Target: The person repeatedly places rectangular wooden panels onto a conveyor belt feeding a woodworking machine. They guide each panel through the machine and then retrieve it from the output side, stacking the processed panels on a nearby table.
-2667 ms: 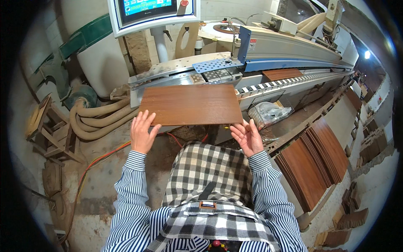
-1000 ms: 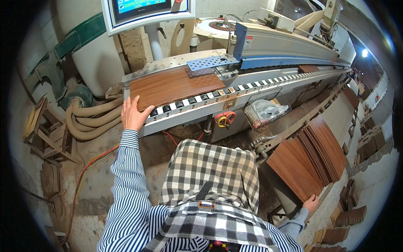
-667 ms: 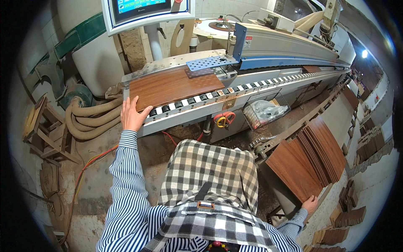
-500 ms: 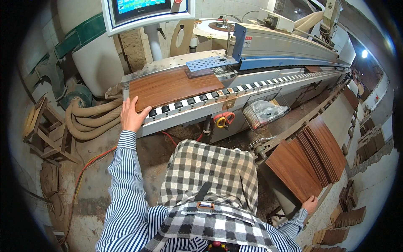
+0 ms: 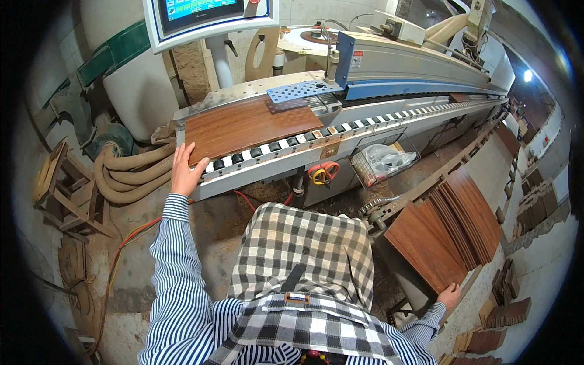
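A brown wood-grain board [image 5: 248, 126] lies on the infeed of a long machine, beside a track of black-and-white pads [image 5: 277, 146], its right end partly under a blue perforated plate [image 5: 298, 91]. At its near left corner, my left hand [image 5: 185, 170] rests with fingers apart, touching the edge. At the lower right, my right hand [image 5: 449, 295] has its fingers closed on the near corner of another board [image 5: 420, 243], which lies on a rack beside a pile of similar boards [image 5: 471, 216]; some of those fingers are hidden under it.
A screen panel [image 5: 207, 15] stands above the machine. Ribbed hoses [image 5: 125, 185] and a wooden stool [image 5: 73, 194] are at left, near cables on the floor. A wire basket [image 5: 383, 159] and orange-handled scissors [image 5: 322, 172] hang on the machine's front. More board stacks [image 5: 505, 313] stand at right.
The board carried in both hands earlier now lies on the infeed. My right hand has moved to the rack at right. Lately my left hand has shifted slightly left and toward me.
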### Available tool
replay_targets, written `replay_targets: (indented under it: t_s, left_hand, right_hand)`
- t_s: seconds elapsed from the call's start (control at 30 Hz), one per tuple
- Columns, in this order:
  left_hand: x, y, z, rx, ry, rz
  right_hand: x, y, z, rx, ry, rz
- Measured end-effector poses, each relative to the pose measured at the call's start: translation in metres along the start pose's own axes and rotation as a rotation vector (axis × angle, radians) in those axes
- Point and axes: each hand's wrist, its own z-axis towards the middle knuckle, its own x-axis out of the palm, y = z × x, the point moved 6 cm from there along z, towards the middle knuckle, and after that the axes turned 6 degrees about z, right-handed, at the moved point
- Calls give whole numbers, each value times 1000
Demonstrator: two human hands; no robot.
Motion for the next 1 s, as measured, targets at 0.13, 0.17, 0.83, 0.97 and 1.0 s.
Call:
replay_targets:
  t_s: [0.13,0.17,0.83,0.97,1.0]
  left_hand:
    - [-3,-14,3,-57,67,154]
    - [-2,-20,5,-58,78,181]
    - [76,-129,31,108,134,221]
    - [73,-122,29,121,103,215]
    - [74,-124,29,126,100,204]
  right_hand:
    - [2,-4,1,-12,-3,10]
    - [2,-6,1,-15,-4,17]
    - [5,-24,-18,-116,-61,-3]
    - [-14,-13,-49,-61,-185,-86]
    - [-16,-17,-49,-52,-171,-91]
